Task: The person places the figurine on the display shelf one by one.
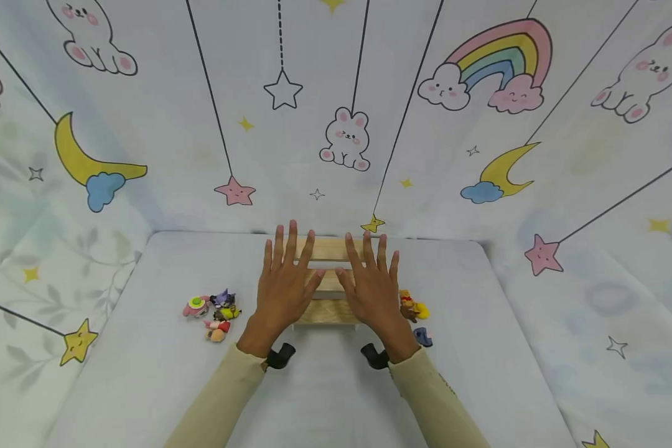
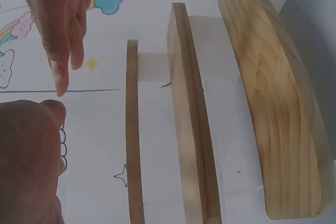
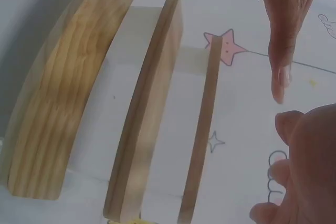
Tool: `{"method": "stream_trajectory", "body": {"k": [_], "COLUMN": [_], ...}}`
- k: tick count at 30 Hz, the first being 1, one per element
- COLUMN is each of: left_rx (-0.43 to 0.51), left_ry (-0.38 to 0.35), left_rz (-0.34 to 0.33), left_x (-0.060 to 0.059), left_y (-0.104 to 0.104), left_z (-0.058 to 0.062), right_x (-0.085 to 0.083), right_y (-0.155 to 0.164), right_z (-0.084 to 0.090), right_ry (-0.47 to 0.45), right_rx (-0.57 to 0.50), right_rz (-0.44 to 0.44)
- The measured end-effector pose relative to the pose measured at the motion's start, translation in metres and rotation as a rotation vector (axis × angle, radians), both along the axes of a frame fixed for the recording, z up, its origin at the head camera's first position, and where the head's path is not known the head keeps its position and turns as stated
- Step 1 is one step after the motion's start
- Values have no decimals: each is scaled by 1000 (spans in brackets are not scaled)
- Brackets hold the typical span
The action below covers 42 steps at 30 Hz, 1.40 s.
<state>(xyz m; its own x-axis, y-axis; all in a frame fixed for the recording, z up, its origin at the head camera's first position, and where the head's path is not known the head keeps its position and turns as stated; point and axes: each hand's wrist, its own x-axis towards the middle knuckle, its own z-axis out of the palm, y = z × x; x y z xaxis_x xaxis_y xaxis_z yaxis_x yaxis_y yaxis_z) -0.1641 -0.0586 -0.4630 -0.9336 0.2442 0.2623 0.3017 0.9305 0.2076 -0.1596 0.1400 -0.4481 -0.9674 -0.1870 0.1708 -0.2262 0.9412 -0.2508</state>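
A small stepped stand (image 1: 329, 311) with three wooden boards and white supports stands at the middle of the table. Over its left part is my left hand (image 1: 282, 289), palm down with straight, spread fingers. The right hand (image 1: 374, 292) mirrors it over the right part, thumbs pointing toward each other with a gap between. Neither hand holds anything. Seen from the left wrist, the lowest board (image 2: 278, 103) is widest, and both hands hover above the tiers. In the right wrist view the thin top board (image 3: 202, 129) is nearest the hands.
Left of the stand lie several small toy figures, among them a pink one (image 1: 196, 305) and a purple one (image 1: 223, 298). On the right are a bear in red (image 1: 406, 297) and a blue figure (image 1: 422, 336). A patterned cloth backdrop (image 1: 291, 149) surrounds the white table (image 1: 190, 379).
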Motion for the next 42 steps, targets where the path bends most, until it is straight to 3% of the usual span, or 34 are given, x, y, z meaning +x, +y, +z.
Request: {"method": "stream_trajectory", "body": {"k": [8, 16, 22, 31, 42], "left_rx": [170, 594, 791, 877, 924], "left_ry": [26, 159, 225, 155, 49], "left_rz": [-2, 35, 49, 76, 49], "left_x": [1, 11, 18, 13, 1], "left_y": [-7, -16, -21, -25, -33], "left_z": [-12, -37, -61, -89, -103], "right_x": [0, 2, 3, 4, 10], "right_y": [7, 29, 51, 86, 122], "right_z": [-8, -19, -23, -27, -36], "right_ry": [68, 246, 319, 285, 184], "right_rx": [-97, -348, -506, -595, -666], "right_rz": [-12, 23, 30, -112, -213]}}
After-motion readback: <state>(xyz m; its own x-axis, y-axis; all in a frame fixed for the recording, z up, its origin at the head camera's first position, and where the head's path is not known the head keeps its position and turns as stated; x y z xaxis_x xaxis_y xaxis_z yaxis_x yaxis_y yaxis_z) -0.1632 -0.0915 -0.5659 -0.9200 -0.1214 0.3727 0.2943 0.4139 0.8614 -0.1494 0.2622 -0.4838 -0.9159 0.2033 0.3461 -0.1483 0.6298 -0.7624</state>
